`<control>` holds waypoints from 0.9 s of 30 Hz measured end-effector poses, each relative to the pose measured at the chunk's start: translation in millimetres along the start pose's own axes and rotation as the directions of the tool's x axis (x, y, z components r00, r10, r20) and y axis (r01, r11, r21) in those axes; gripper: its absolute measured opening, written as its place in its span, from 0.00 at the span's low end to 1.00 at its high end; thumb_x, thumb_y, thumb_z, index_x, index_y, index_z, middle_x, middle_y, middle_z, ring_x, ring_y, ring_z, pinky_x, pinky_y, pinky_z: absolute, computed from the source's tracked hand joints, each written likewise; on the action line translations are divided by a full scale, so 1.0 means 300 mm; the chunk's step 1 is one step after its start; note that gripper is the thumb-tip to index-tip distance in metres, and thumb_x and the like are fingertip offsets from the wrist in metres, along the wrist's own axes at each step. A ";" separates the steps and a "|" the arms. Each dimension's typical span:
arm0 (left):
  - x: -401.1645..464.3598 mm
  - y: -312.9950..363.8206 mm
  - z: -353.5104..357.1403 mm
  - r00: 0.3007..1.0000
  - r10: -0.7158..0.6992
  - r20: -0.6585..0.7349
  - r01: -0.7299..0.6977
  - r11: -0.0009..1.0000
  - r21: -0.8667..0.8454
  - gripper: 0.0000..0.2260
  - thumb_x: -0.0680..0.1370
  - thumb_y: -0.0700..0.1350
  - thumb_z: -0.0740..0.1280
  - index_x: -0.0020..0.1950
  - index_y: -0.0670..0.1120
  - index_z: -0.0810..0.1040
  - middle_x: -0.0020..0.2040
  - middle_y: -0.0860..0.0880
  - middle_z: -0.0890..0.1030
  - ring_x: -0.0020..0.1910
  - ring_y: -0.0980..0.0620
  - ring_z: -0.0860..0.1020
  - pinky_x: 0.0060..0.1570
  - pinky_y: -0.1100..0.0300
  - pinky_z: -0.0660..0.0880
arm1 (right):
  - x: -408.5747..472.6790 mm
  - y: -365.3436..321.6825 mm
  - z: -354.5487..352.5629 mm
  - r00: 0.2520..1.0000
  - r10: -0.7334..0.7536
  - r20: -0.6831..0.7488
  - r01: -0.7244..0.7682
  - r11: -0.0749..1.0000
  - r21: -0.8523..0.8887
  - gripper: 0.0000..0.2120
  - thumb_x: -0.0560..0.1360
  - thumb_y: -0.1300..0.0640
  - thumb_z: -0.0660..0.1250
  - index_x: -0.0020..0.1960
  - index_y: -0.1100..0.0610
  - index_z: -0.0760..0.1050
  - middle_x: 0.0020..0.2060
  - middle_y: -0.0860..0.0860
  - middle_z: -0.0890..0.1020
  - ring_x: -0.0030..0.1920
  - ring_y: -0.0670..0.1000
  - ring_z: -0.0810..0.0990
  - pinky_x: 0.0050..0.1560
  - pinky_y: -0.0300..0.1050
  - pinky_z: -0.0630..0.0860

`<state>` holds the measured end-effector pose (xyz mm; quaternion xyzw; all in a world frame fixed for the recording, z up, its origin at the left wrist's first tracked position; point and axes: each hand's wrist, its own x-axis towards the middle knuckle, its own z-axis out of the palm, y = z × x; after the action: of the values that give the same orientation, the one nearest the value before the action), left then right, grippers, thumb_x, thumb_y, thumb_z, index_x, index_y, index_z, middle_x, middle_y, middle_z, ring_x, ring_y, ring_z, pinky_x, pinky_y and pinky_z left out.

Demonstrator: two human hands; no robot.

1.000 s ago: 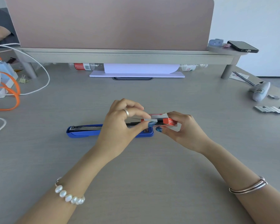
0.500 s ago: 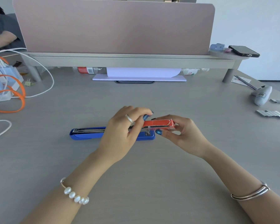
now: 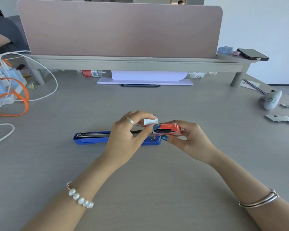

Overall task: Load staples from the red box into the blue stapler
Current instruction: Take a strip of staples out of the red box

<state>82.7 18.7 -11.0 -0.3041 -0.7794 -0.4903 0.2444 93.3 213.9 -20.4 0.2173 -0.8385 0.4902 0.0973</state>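
Blue stapler point(image 3: 90, 140) — red box point(image 3: 169, 127)

The blue stapler point(image 3: 93, 139) lies flat near the middle of the table, lengthwise left to right, opened so its metal staple channel faces up. Its right end is partly hidden. The red box point(image 3: 169, 129) is a small cardboard carton, held above the stapler's right end, its open end showing a dark inside. A silver strip of staples point(image 3: 150, 121) sits just above the box's left end.
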 end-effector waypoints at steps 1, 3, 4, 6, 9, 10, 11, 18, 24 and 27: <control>0.000 0.000 0.001 1.000 0.001 -0.006 -0.001 1.000 0.000 0.07 0.72 0.45 0.68 0.49 0.53 0.78 0.44 0.47 0.83 0.44 0.55 0.80 0.46 0.65 0.74 | 0.000 0.001 0.000 1.000 0.000 0.002 0.000 1.000 -0.002 0.12 0.71 0.63 0.69 0.53 0.53 0.79 0.48 0.49 0.84 0.48 0.48 0.82 0.52 0.44 0.79; -0.002 0.002 0.001 1.000 0.009 -0.010 -0.009 1.000 0.015 0.07 0.71 0.45 0.70 0.49 0.51 0.79 0.44 0.48 0.83 0.43 0.57 0.79 0.46 0.68 0.72 | 0.000 0.001 -0.001 1.000 -0.002 0.000 0.002 1.000 0.005 0.12 0.71 0.64 0.69 0.53 0.53 0.79 0.48 0.48 0.84 0.49 0.47 0.82 0.52 0.43 0.79; -0.003 0.005 0.002 1.000 0.012 -0.006 -0.012 1.000 0.029 0.08 0.70 0.45 0.71 0.48 0.51 0.79 0.43 0.49 0.83 0.44 0.58 0.78 0.46 0.70 0.71 | 0.000 0.000 -0.002 1.000 -0.002 -0.001 0.002 1.000 0.011 0.12 0.71 0.64 0.69 0.52 0.53 0.79 0.47 0.46 0.85 0.48 0.46 0.82 0.51 0.41 0.79; -0.004 0.009 0.002 1.000 -0.008 0.011 0.008 0.999 0.032 0.10 0.68 0.45 0.74 0.48 0.51 0.79 0.44 0.50 0.83 0.44 0.60 0.78 0.46 0.72 0.69 | 0.000 0.000 -0.002 1.000 0.000 0.001 0.000 1.000 0.031 0.12 0.71 0.63 0.69 0.52 0.52 0.79 0.47 0.43 0.84 0.48 0.45 0.82 0.49 0.36 0.77; -0.005 0.011 0.001 0.997 -0.062 0.041 0.063 0.998 -0.024 0.11 0.67 0.45 0.75 0.47 0.53 0.79 0.45 0.53 0.83 0.45 0.58 0.79 0.47 0.70 0.71 | 0.000 -0.002 -0.002 1.000 0.004 0.001 -0.004 0.999 0.046 0.12 0.71 0.64 0.69 0.51 0.52 0.79 0.46 0.36 0.83 0.48 0.44 0.82 0.47 0.32 0.75; -0.005 0.013 0.000 0.997 -0.065 0.049 0.067 0.997 -0.034 0.11 0.68 0.45 0.75 0.48 0.53 0.79 0.45 0.53 0.83 0.45 0.58 0.79 0.47 0.69 0.72 | 0.001 -0.002 -0.002 1.000 0.006 -0.002 -0.006 0.999 0.044 0.12 0.71 0.64 0.69 0.51 0.52 0.79 0.45 0.36 0.83 0.47 0.43 0.82 0.47 0.32 0.75; -0.006 0.015 0.000 0.997 -0.062 0.054 0.064 0.997 -0.038 0.10 0.68 0.47 0.74 0.47 0.53 0.79 0.45 0.54 0.83 0.44 0.58 0.79 0.47 0.69 0.71 | 0.001 -0.002 -0.001 1.000 0.007 -0.004 -0.007 0.999 0.042 0.11 0.71 0.64 0.69 0.51 0.52 0.80 0.45 0.35 0.83 0.47 0.43 0.82 0.47 0.32 0.75; -0.009 0.012 0.006 0.998 -0.053 0.034 0.053 0.999 0.003 0.09 0.68 0.45 0.74 0.47 0.51 0.80 0.44 0.52 0.84 0.44 0.58 0.80 0.46 0.67 0.74 | -0.001 -0.001 0.000 1.000 0.001 -0.013 -0.001 1.000 0.012 0.12 0.70 0.66 0.69 0.51 0.54 0.80 0.45 0.45 0.85 0.48 0.45 0.82 0.49 0.34 0.76; -0.001 0.018 0.008 0.985 -0.171 -0.008 0.169 0.978 -0.123 0.06 0.70 0.46 0.72 0.46 0.53 0.80 0.44 0.56 0.84 0.46 0.59 0.81 0.48 0.67 0.74 | 0.004 -0.001 -0.005 0.999 0.016 -0.045 -0.017 1.000 -0.017 0.13 0.70 0.65 0.70 0.52 0.53 0.80 0.50 0.48 0.84 0.49 0.46 0.82 0.51 0.37 0.78; 0.022 0.006 -0.016 0.958 -0.267 -0.106 0.242 0.949 -0.203 0.04 0.72 0.45 0.71 0.46 0.52 0.81 0.45 0.58 0.84 0.46 0.60 0.81 0.49 0.66 0.74 | 0.008 0.010 -0.017 0.984 0.040 -0.172 -0.059 0.993 -0.103 0.14 0.69 0.63 0.70 0.52 0.50 0.79 0.50 0.46 0.83 0.50 0.45 0.81 0.53 0.35 0.75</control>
<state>79.7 16.5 -3.5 -0.1896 -0.7445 -0.6081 0.2002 89.4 218.9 -19.3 0.1482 -0.8576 0.4632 0.1677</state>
